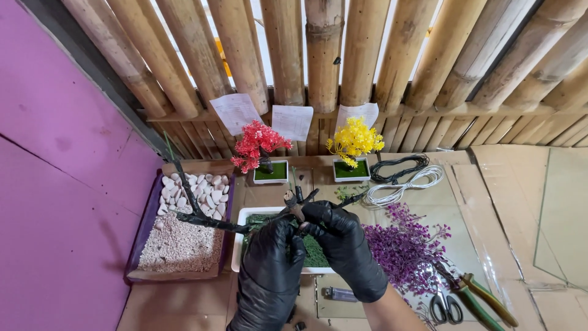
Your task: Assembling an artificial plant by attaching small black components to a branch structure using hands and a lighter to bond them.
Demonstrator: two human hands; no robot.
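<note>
At far left, a shallow purple tray [147,230] holds coarse pale grit below and smooth white pebbles [196,190] above. Across it extends the dark, gnarled branch armature [202,217], rough and forked, which I hold above a white rectangular tray [240,245] lined with green turf-like matting. My left hand [269,260], in a glossy black glove, has its fingers curled tight around the lower stem. My right hand [337,236], gloved alike, pinches the upper twigs between thumb and fingertips. Behind stand two small finished trees in white square pots, one with red blossoms [254,144], one with yellow blossoms [355,140], before a wall of round bamboo poles [324,49]. Further right lie coils of black and white wire [404,178], a heap of purple plastic sprigs [404,248], black-handled scissors [446,306] and green-handled pliers [481,297] on flat cardboard.
</note>
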